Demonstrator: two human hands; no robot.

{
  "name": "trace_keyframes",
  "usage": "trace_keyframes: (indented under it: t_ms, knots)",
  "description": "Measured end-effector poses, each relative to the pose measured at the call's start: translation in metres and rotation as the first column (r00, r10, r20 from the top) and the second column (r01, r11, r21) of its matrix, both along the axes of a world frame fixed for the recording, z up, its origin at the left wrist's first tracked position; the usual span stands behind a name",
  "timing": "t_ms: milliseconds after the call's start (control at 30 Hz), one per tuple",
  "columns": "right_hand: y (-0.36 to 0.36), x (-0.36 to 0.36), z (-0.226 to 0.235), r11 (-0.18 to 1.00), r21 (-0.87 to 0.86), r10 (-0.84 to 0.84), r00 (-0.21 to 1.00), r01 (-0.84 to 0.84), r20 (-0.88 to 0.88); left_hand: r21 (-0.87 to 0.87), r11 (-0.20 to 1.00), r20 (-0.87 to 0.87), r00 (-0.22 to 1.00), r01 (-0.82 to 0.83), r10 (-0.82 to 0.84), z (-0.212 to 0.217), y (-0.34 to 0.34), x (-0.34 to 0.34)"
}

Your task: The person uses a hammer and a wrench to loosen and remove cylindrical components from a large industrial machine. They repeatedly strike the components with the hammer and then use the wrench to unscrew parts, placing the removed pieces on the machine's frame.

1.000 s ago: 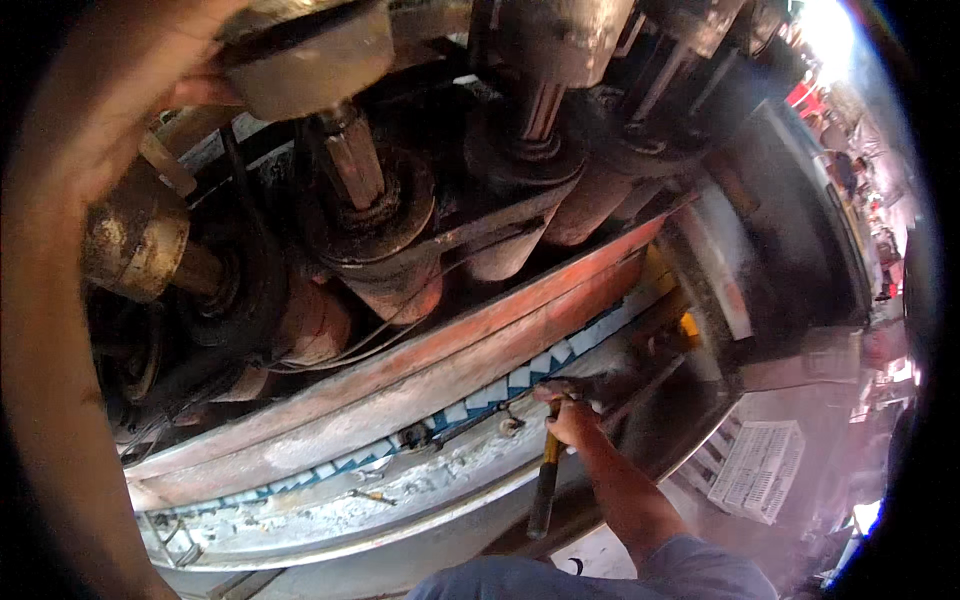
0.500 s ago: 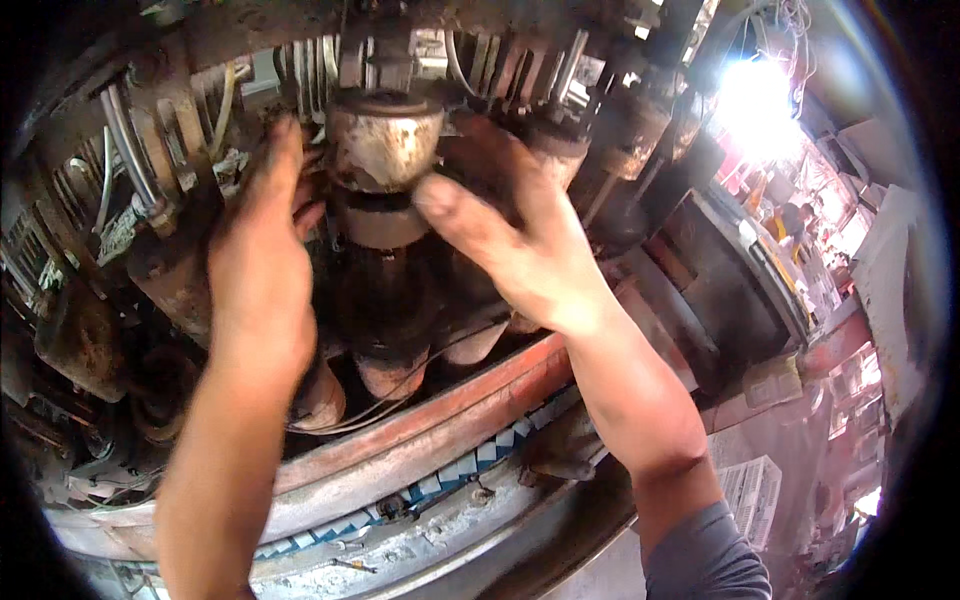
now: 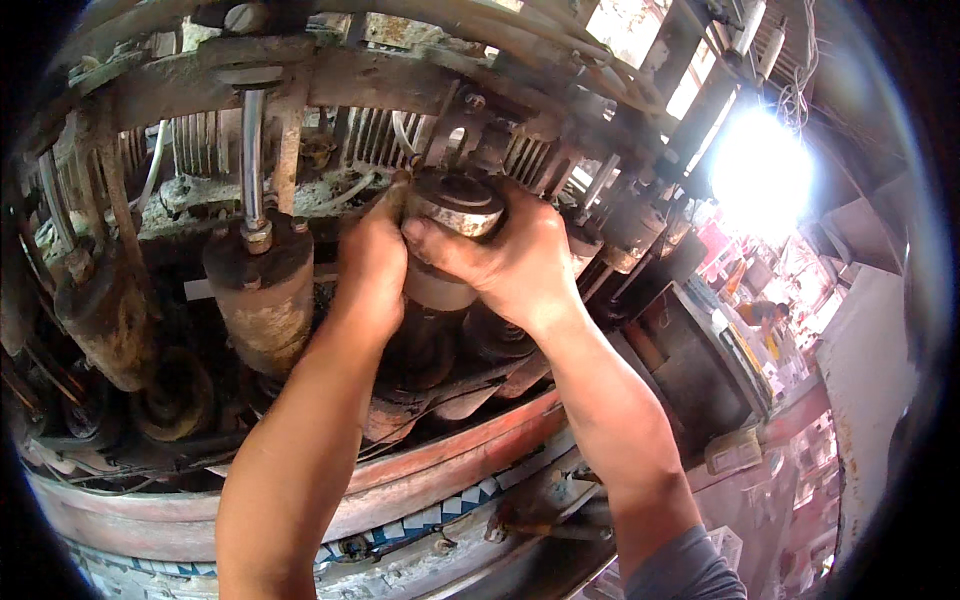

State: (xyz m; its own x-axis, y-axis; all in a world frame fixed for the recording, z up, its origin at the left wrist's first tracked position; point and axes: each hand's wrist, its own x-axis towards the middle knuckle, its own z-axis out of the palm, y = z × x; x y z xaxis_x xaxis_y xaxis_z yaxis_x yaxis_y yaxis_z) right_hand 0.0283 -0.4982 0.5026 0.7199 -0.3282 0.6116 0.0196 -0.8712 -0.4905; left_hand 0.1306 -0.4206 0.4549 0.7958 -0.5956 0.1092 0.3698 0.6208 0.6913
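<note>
Both our hands have closed in since half a second ago: our left hand (image 3: pixel 372 262) now presses curled against the side of the grey metal cylinder (image 3: pixel 447 240), and our right hand (image 3: pixel 510 262) wraps over its front, fingers clenched on it. That cylinder stands upright amid crowded machine spindles, a rusty neighbouring cylinder (image 3: pixel 262 300) just left, the reddish curved rim (image 3: pixel 450 462) below

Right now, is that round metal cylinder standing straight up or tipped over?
Upright. The metal cylinder stands with its flat round top facing up, gripped between the left hand and right hand, like the neighbouring rusty cylinder.
</note>
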Motion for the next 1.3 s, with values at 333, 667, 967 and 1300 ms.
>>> trace_keyframes:
  t_ms: [333, 667, 967, 1300]
  knots:
    - [-0.006, 0.002, -0.010, 0.944, 0.272, 0.155, 0.979, -0.186, 0.131, 0.016, 0.996, 0.059, 0.994, -0.090, 0.089, 0.001, 0.002, -0.009]
    - [-0.004, 0.011, -0.002, 0.952, 0.226, 0.133, 0.942, -0.209, 0.308, 0.266, 0.927, 0.326, 0.930, -0.265, 0.172, 0.025, -0.003, 0.002]
    - [-0.002, 0.002, 0.009, 0.946, 0.296, 0.086, 0.982, -0.132, 0.166, -0.196, 0.958, 0.409, 0.871, -0.207, 0.272, -0.019, 0.014, -0.026]
    - [-0.006, -0.002, 0.011, 0.937, 0.304, 0.136, 0.982, -0.171, 0.134, 0.266, 0.591, 0.963, 0.244, -0.761, -0.119, 0.026, 0.043, -0.031]
